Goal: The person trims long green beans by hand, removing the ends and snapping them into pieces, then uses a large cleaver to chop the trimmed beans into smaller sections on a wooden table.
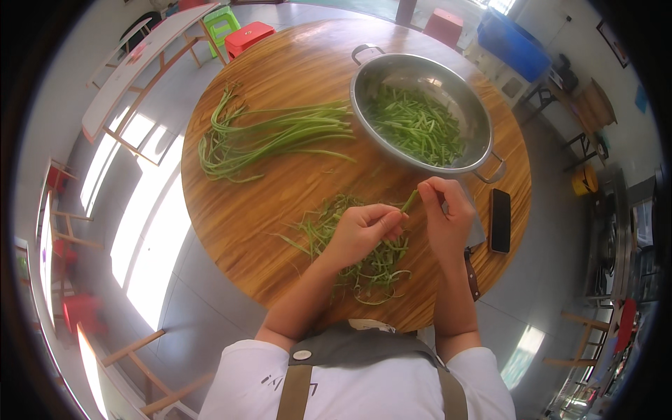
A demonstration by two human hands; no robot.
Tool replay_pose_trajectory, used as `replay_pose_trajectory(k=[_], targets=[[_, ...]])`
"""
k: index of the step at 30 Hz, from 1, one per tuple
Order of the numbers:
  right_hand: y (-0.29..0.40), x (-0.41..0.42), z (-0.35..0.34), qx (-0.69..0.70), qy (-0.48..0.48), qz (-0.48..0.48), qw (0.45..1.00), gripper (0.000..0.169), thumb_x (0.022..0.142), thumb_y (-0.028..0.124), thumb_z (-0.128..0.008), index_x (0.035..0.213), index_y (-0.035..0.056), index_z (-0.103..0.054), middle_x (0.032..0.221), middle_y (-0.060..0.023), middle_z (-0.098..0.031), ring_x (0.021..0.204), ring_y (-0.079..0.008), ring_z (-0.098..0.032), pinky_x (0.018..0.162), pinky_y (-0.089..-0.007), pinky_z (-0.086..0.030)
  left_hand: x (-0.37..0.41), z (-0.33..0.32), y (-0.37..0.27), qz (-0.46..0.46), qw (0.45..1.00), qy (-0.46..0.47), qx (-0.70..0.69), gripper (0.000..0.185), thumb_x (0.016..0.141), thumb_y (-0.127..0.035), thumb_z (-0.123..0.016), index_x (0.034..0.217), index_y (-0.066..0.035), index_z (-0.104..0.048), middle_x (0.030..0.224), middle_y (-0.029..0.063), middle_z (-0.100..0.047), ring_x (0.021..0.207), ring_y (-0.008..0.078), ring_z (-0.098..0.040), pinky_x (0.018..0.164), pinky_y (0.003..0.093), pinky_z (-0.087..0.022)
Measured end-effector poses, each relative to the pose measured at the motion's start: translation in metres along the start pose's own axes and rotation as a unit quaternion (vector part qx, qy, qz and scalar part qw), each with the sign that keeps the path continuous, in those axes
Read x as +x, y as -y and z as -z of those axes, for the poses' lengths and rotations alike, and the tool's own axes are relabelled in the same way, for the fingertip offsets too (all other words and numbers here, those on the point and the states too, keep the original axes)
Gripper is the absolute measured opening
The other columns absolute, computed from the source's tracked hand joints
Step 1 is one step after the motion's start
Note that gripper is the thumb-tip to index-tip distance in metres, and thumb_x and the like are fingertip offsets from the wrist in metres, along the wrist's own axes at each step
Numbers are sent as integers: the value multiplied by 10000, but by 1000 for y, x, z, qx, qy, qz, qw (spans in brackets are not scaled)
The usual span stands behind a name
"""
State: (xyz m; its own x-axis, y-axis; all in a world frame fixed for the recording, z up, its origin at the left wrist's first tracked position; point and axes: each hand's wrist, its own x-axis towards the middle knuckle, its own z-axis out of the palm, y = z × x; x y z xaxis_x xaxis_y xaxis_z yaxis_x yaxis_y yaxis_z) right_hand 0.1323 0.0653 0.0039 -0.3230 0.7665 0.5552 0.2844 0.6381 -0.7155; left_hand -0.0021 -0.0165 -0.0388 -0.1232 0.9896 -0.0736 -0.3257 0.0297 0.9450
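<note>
Between my hands is a short piece of green vegetable stem (pixel 410 201). My left hand (pixel 362 231) pinches its lower end between thumb and forefinger. At its upper end, the fingertips of my right hand (pixel 447 210) are closed on the tip. A loose heap of thin green peelings and scraps (pixel 375 268) lies on the wooden table under and around my left hand. Beyond it rests a bunch of long, slender green stems (pixel 283 131), curled at the left end. Cut stem pieces (pixel 415 126) lie in a two-handled stainless steel basin (pixel 475 149).
A knife with a riveted dark handle (pixel 472 275) lies partly hidden behind my right forearm. Right of it is a black smartphone (pixel 500 220). The round wooden table (pixel 241 226) ends close to my apron. Red stools (pixel 249 38) and a long white table (pixel 142 63) stand beyond.
</note>
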Motion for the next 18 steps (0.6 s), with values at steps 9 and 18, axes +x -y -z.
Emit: replay_pose_trajectory(k=[9,18], targets=[[14,-45,6,114,327,76,935,98,760,85,-703,835,51,-650,839,-67,-617,706,-221,-589,589,-304,-483,10,9,0,-40,959,-162,-229,241,918,-241,-572,952,-10,-634,762,26,-616,644,100,-560,603,223,-448],[9,-22,31,28,257,30,966,175,779,154,-707,845,16,-621,932,-77,-590,709,-216,-589,614,-300,-489,0,12,-14,-3,983,-47,-175,293,949,-290,-512,959,-21,-626,641,-1,-549,458,47,-397,409,182,-277]])
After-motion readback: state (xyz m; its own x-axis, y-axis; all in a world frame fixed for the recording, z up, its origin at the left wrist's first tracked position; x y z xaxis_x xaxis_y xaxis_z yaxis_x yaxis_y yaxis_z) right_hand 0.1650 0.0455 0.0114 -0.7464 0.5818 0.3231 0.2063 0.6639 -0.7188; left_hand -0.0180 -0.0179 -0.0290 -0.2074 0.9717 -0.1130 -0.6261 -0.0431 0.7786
